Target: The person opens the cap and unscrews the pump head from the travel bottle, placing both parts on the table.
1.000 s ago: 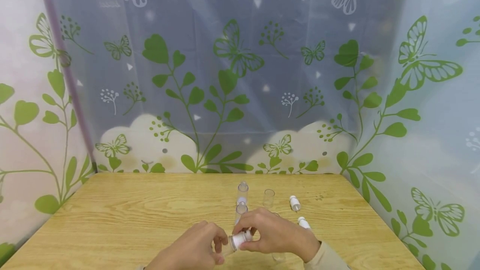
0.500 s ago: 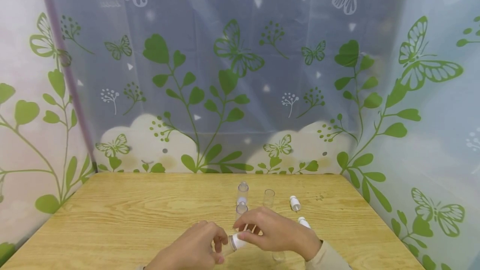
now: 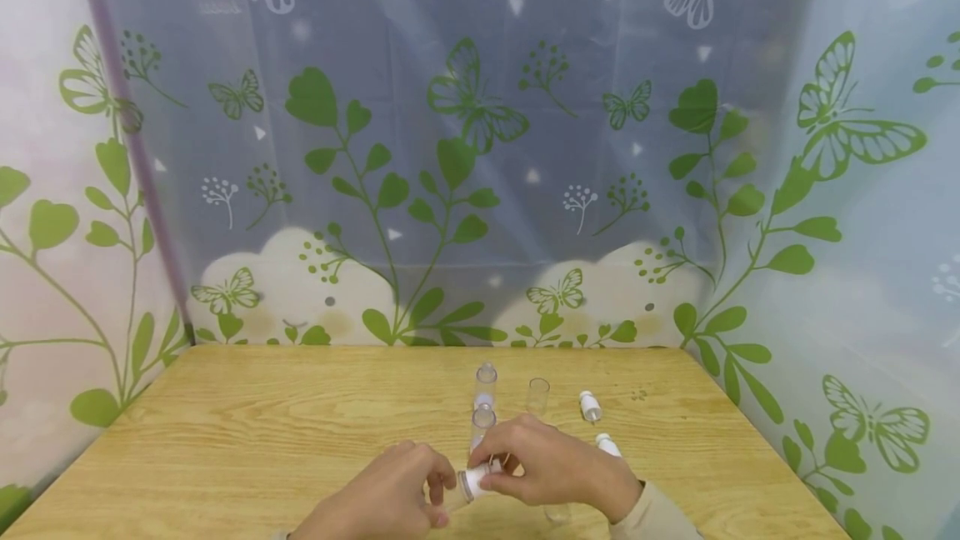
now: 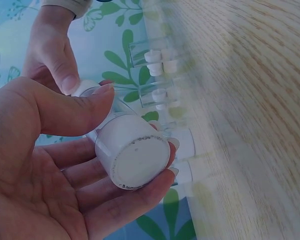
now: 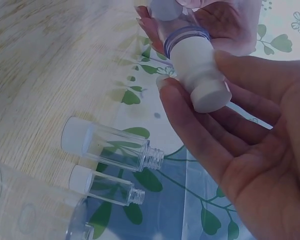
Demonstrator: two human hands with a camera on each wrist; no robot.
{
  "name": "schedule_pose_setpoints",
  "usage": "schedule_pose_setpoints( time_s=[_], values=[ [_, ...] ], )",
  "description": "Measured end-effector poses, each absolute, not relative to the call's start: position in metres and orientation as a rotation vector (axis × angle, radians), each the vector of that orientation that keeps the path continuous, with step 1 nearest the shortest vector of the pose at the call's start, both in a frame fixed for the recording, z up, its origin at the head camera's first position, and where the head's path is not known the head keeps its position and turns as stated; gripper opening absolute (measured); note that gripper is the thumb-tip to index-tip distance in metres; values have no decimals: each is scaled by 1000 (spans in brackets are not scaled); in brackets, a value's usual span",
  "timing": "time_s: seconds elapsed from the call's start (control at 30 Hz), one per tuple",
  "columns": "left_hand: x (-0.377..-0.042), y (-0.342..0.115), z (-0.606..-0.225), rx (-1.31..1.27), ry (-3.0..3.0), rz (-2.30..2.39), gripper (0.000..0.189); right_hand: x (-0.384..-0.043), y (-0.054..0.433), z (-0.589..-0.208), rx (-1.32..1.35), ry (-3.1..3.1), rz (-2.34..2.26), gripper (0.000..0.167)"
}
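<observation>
In my left hand is a small clear bottle, its fingers and thumb curled round the sides. The bottle is tilted, and its white base faces the left wrist camera. A white pump top sits on the other end, above a clear collar ring. My right hand pinches this pump top between thumb and fingers, seen close in the right wrist view. Both hands are just above the table, close together. Part of the bottle is hidden behind the left fingers.
Two clear bottles stand on the wooden table beyond the hands. A clear cap is to their right, with another clear cap partly behind my right hand. Two white pump tops lie farther right. A patterned curtain surrounds the table.
Half a second ago my right thumb and fingers were shifted and looser on the pump top; now they pinch it again, much as one second ago. The left hand stays put.
</observation>
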State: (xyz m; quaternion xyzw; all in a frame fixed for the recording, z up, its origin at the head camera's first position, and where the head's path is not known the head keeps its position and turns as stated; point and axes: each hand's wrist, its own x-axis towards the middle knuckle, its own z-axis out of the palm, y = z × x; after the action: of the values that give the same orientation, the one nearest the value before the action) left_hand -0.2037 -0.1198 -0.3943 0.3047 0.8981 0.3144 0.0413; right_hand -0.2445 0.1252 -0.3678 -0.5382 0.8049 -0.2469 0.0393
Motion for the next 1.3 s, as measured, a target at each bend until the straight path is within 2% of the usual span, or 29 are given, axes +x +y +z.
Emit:
schedule_pose_setpoints(
  time_s=[1.3],
  values=[
    [-205,-120,-393,907,2687,1018,29,-245,128,-366,-1728,2468,-778,14]
  ],
)
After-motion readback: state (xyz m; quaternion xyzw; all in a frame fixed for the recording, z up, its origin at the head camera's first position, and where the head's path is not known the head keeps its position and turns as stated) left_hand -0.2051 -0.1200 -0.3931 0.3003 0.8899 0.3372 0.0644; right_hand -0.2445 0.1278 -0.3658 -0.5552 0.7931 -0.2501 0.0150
